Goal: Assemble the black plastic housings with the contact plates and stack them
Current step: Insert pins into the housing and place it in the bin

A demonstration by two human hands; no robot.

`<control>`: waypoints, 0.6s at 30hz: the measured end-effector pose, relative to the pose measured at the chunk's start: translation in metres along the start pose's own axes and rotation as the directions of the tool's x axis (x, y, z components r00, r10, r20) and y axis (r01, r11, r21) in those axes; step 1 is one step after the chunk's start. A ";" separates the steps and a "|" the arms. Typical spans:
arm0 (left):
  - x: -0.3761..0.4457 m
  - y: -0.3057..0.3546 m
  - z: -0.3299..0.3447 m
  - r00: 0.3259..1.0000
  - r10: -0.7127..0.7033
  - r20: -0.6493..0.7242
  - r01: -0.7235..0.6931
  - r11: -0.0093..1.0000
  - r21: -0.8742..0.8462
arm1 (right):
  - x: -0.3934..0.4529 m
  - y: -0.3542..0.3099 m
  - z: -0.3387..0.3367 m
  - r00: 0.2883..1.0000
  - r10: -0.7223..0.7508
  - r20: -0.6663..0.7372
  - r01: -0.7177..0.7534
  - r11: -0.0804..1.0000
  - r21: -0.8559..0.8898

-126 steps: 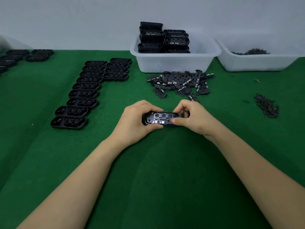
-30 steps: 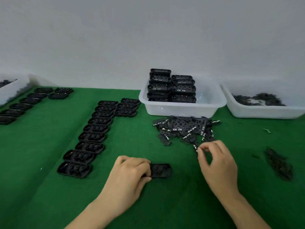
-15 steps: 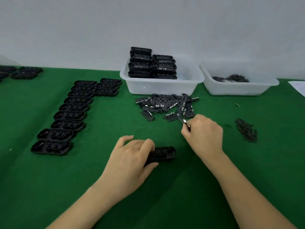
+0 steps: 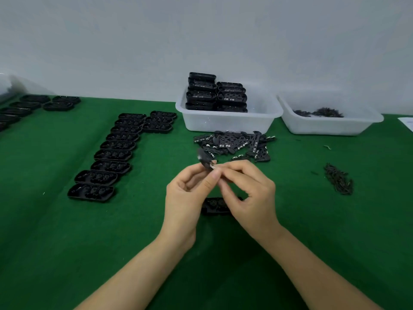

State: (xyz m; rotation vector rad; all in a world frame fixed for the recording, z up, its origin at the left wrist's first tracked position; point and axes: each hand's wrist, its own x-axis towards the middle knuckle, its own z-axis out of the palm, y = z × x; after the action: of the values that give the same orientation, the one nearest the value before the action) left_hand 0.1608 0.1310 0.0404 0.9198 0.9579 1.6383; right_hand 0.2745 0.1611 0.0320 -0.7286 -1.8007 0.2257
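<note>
Both hands (image 4: 220,175) now together, lifted off housing (image 4: 213,205), pinching contact plate (image 4: 205,159) (blurred).

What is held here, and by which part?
A contact plate, blurred, pinched at its near end between the fingertips of the left hand and the right hand; its far end sticks up free.

No text, label, brand or number can be read anywhere. A white sheet (image 4: 407,123) at the desk's (image 4: 67,242) right edge carries faint marks, too blurred to make out.
</note>
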 end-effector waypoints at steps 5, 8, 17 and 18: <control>0.012 0.004 -0.012 0.976 0.207 0.059 -0.214 0.965 0.151 | 0.014 0.014 -0.031 0.941 0.169 0.292 -0.229 0.955 0.187; 0.018 0.011 -0.023 0.935 0.298 0.194 -0.354 0.825 0.440 | 0.019 0.038 -0.052 0.622 0.436 0.650 -0.377 0.895 -0.240; 0.023 0.016 -0.019 0.841 -0.151 0.520 -0.506 0.124 0.854 | 0.006 0.057 -0.045 0.531 0.401 0.747 -0.212 0.916 -0.341; 0.024 0.018 -0.016 0.832 -0.190 0.522 -0.512 0.099 0.853 | 0.006 0.057 -0.045 0.538 0.397 0.744 -0.217 0.918 -0.333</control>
State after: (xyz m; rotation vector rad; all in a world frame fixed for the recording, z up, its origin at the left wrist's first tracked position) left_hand 0.1346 0.1483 0.0529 2.3836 1.5943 0.4777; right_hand 0.3349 0.2007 0.0245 -1.2349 -2.5768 0.7192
